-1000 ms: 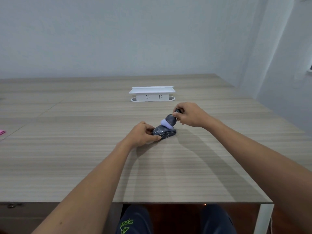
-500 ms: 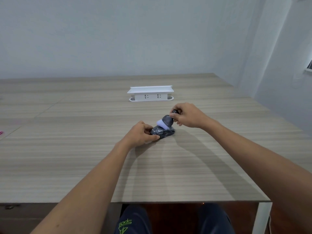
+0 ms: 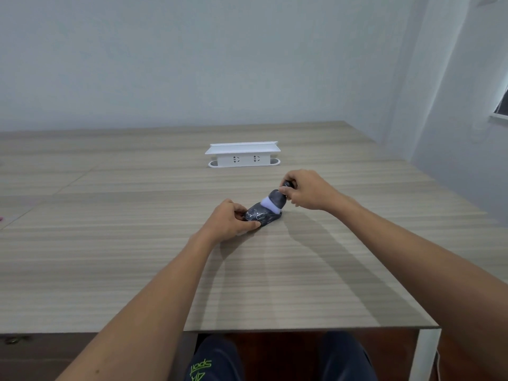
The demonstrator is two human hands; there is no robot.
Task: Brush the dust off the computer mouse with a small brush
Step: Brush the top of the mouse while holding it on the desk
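Observation:
A dark computer mouse (image 3: 260, 216) with pale scribbled markings lies on the wooden table (image 3: 137, 243) near its middle. My left hand (image 3: 229, 219) grips the mouse's near left side and hides that end. My right hand (image 3: 308, 191) holds a small brush (image 3: 275, 200) by its dark handle. The brush has a grey rounded body and a pale lilac bristle tuft, and the tuft rests on the far right part of the mouse.
A white power strip box (image 3: 243, 154) with two sockets stands on the table behind the hands. The table's front edge and a white leg (image 3: 423, 356) are near me, with my knees below. A wall corner rises to the right.
The brush tuft has shifted a little across the top of the mouse toward its far end. My left hand keeps its hold on the mouse.

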